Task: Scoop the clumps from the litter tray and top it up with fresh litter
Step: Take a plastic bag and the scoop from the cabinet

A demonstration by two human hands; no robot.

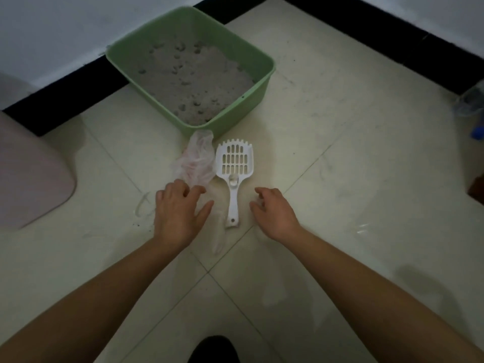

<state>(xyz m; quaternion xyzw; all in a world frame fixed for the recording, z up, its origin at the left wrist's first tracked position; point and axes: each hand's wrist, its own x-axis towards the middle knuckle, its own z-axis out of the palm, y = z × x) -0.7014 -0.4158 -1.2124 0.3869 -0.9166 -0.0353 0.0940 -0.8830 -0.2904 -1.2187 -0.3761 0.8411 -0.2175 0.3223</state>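
A green litter tray (258, 99) stands on the tiled floor against the dark skirting, holding grey litter (191, 79) with several clumps on its surface. In front of it lies a white slotted scoop (234, 169), handle towards me. A crumpled clear plastic bag (196, 158) lies just left of the scoop. My left hand (178, 208) hovers over the bag's near end, fingers loosely spread, fingertips at the plastic. My right hand (272, 208) hovers right of the scoop's handle, fingers loosely curled, holding nothing.
A pink rounded object (28, 174) sits at the left edge. At the far right edge are a bluish-clear plastic item (471, 106) and a dark brown corner (478, 189). A dark shape (213, 349) shows at the bottom centre. The floor is pale tile.
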